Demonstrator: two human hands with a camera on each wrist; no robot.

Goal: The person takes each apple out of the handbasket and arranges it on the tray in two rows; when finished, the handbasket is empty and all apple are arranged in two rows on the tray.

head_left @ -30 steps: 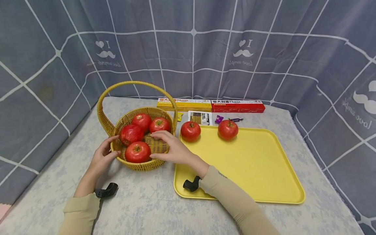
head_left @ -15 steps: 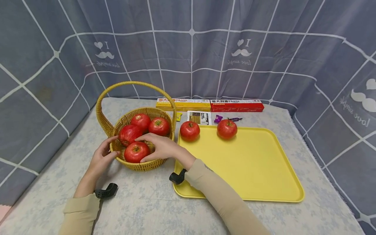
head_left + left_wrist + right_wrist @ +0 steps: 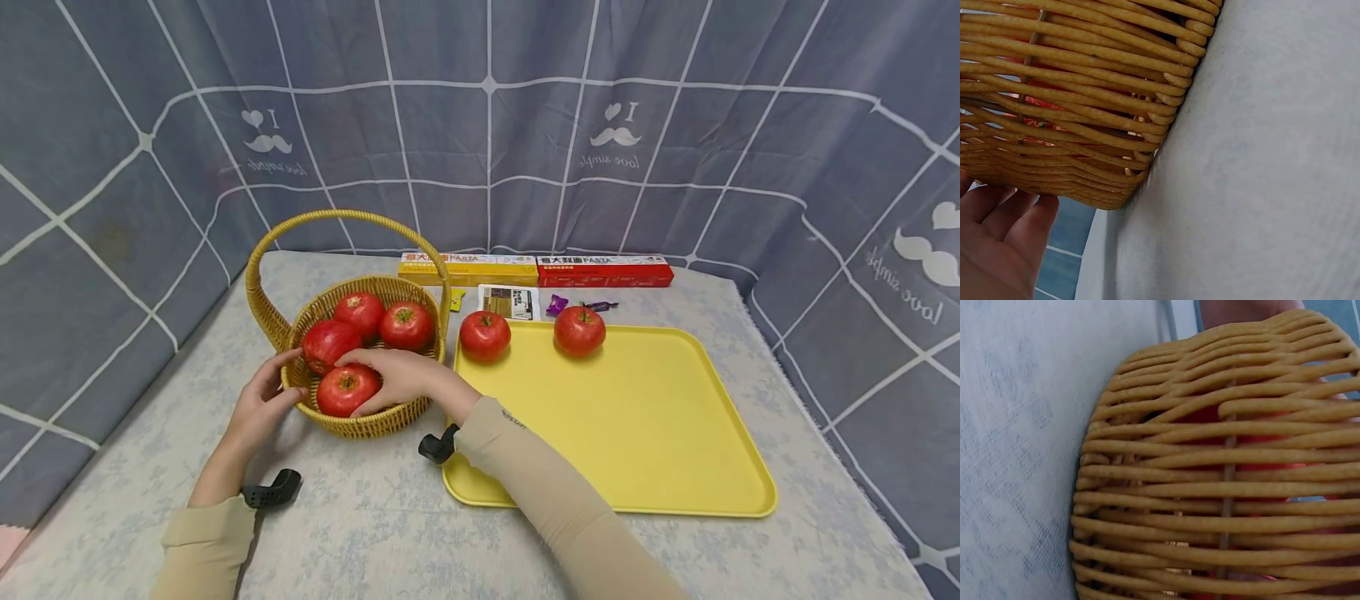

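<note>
In the head view a yellow wicker basket [image 3: 363, 427] with a tall handle stands at the left, holding several red apples. My left hand [image 3: 258, 408] grips its left rim, fingers over the edge and thumb at the front. The left wrist view shows that hand's fingers against the woven wall. My right hand [image 3: 401, 377] reaches over the basket's right rim and holds the front apple [image 3: 347, 391], its fingers on the far side and thumb at the near right. Behind are a striped apple [image 3: 328, 345] and two more. Weave hides most of the right hand in its wrist view.
A yellow tray [image 3: 622, 433] lies right of the basket, with two apples, a left one [image 3: 484, 336] and a right one [image 3: 579, 331], at its far edge. Behind sit a white packet [image 3: 510, 302], small wrapped sweets, a yellow pasta box [image 3: 468, 270] and a red pasta box [image 3: 606, 272].
My right hand has moved left and deeper into the basket, from beside the front apple to around it. The left hand has stayed at the rim.
</note>
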